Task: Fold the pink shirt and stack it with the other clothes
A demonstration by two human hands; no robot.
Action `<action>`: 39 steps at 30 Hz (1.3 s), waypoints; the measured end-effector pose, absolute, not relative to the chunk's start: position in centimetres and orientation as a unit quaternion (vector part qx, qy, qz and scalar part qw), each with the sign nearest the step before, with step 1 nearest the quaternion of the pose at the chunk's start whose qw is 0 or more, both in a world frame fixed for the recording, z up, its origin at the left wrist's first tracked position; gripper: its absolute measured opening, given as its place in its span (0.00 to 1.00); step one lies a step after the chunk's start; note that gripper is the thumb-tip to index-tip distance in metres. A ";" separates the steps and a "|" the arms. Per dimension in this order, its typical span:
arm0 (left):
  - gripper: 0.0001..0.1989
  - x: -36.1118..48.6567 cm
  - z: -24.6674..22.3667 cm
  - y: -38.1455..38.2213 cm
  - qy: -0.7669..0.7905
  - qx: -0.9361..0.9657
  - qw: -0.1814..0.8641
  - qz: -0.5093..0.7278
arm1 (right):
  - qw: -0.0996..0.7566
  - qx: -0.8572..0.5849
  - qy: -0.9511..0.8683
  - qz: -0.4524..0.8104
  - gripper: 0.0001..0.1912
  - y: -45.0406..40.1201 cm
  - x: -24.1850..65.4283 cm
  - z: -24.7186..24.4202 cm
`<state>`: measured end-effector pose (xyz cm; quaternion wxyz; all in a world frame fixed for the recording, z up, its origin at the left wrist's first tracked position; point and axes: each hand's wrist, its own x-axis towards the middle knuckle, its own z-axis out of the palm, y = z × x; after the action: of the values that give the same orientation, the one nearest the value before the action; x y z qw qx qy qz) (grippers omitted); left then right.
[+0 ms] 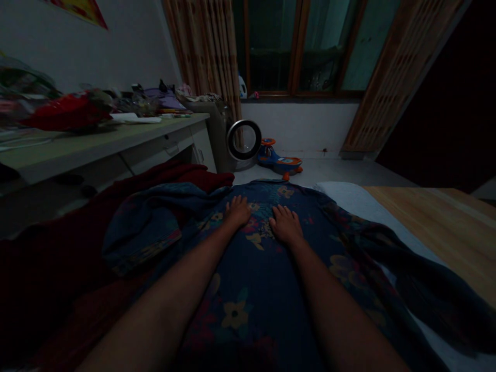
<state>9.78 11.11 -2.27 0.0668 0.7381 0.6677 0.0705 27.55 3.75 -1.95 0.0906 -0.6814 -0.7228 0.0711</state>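
A dark blue floral jacket lies spread out in front of me, its collar end away from me and a sleeve out to each side. My left hand rests flat on its upper part with the fingers apart. To the right of it, my right hand also lies flat on the cloth, fingers spread. Neither hand grips anything. Under the left sleeve is dark red fabric. The right sleeve reaches across a pale cloth.
At left a desk carries a red bag and clutter. Beyond it stands a washing machine with its round door open. A blue and orange ride-on toy is on the floor. A wooden surface extends at right.
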 end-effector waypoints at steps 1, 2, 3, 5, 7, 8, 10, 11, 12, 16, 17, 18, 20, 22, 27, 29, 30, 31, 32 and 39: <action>0.28 10.6 -2.2 9.9 0.658 0.745 0.088 0.068 | 0.093 -0.681 -0.723 0.070 0.30 3.8 27.6 -2.0; 0.28 11.3 -2.2 8.8 0.651 0.748 0.110 0.062 | 0.096 -0.681 -0.722 0.071 0.30 3.8 27.6 -2.0; 0.29 12.0 -2.1 7.7 0.649 0.748 0.127 0.057 | 0.097 -0.681 -0.722 0.073 0.30 3.9 27.6 -2.1; 0.30 13.2 -2.0 5.8 0.669 0.727 0.146 0.046 | 0.098 -0.680 -0.722 0.081 0.29 3.9 27.7 -2.1; 0.30 13.9 -1.9 4.4 0.697 0.701 0.142 0.054 | 0.098 -0.680 -0.721 0.089 0.28 4.0 27.9 -2.1; 0.31 14.1 -1.8 3.8 0.706 0.693 0.130 0.065 | 0.099 -0.681 -0.720 0.090 0.28 4.0 27.9 -2.1; 0.33 14.4 -1.8 3.0 0.711 0.691 0.100 0.086 | 0.097 -0.684 -0.718 0.087 0.28 4.1 28.1 -2.2; 0.34 14.5 -1.8 2.8 0.710 0.693 0.089 0.090 | 0.095 -0.685 -0.717 0.084 0.28 4.2 28.2 -2.2; 0.35 14.5 -1.8 2.6 0.710 0.694 0.084 0.090 | 0.092 -0.686 -0.717 0.080 0.28 4.3 28.3 -2.3; 0.38 14.6 -1.9 2.5 0.709 0.696 0.086 0.076 | 0.077 -0.691 -0.717 0.060 0.31 5.3 29.7 -2.4; 0.38 14.6 -2.0 2.6 0.710 0.695 0.086 0.074 | 0.072 -0.689 -0.719 0.055 0.32 5.7 30.2 -2.4; 0.38 14.6 -2.0 2.6 0.709 0.696 0.085 0.074 | 0.066 -0.684 -0.724 0.052 0.33 6.2 30.8 -2.3; 0.38 14.6 -2.1 2.7 0.706 0.699 0.082 0.077 | 0.054 -0.670 -0.738 0.051 0.35 7.3 32.0 -2.2; 0.38 14.6 -2.2 2.7 0.704 0.702 0.078 0.079 | 0.043 -0.656 -0.751 0.053 0.36 8.5 33.0 -2.1; 0.38 14.5 -2.4 2.8 0.703 0.703 0.078 0.082 | 0.026 -0.659 -0.751 0.045 0.34 11.2 35.4 -2.0; 0.38 14.4 -2.4 2.8 0.701 0.704 0.080 0.082 | 0.028 -0.680 -0.731 0.038 0.33 11.9 36.3 -2.1; 0.38 14.4 -2.4 2.8 0.701 0.704 0.081 0.081 | 0.028 -0.692 -0.720 0.037 0.33 12.3 36.7 -2.1; 0.38 14.4 -2.3 2.7 0.701 0.704 0.081 0.081 | 0.029 -0.703 -0.709 0.038 0.33 12.6 37.0 -2.2; 0.39 14.4 -2.3 2.7 0.701 0.704 0.081 0.080 | 0.031 -0.712 -0.701 0.039 0.33 12.8 37.3 -2.3; 0.38 14.3 -2.1 2.6 0.698 0.705 0.095 0.077 | 0.059 -0.780 -0.622 0.025 0.37 13.7 36.9 -2.6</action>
<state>14.29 2.60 -2.06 0.0955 0.7050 0.6985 0.0772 36.88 13.68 -2.62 0.0585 -0.7801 -0.6224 0.0248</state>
